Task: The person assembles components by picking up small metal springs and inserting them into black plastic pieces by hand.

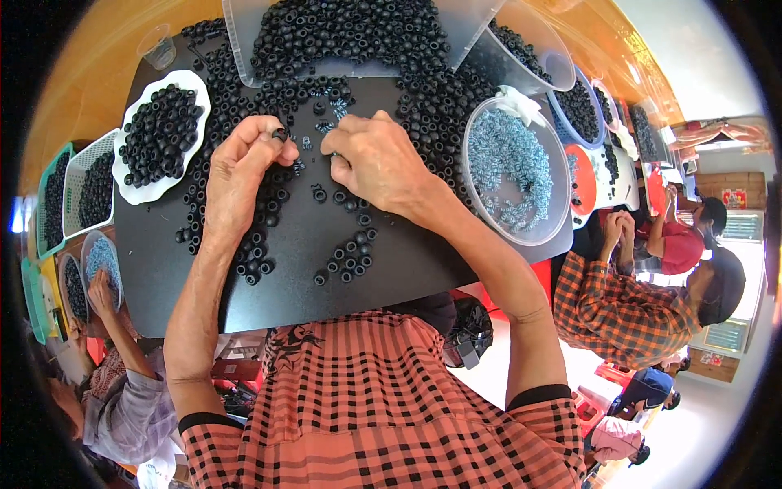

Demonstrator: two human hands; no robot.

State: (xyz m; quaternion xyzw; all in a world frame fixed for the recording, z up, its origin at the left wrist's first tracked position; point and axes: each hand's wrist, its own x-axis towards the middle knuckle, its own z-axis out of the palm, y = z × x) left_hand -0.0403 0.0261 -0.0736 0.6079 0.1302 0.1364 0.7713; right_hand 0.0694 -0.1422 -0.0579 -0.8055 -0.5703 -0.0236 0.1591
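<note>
The left hand [235, 173] pinches a black piece [278, 134] between thumb and finger above the surface [415, 273], the right hand [381, 161] curls nearby, any grip hidden, and a slackened pinch could drop the piece among the springs [324, 127] below.

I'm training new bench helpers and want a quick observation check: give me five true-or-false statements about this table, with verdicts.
1. The left hand pinches a black ring-shaped piece. True.
2. A round clear tub of small blue pieces stands to the right of the right hand. True.
3. The white wavy-edged plate is heaped with small blue pieces. False: it holds black pieces.
4. The right hand lies flat with fingers spread. False: its fingers are curled.
5. The tabletop is white. False: it is dark.
</note>
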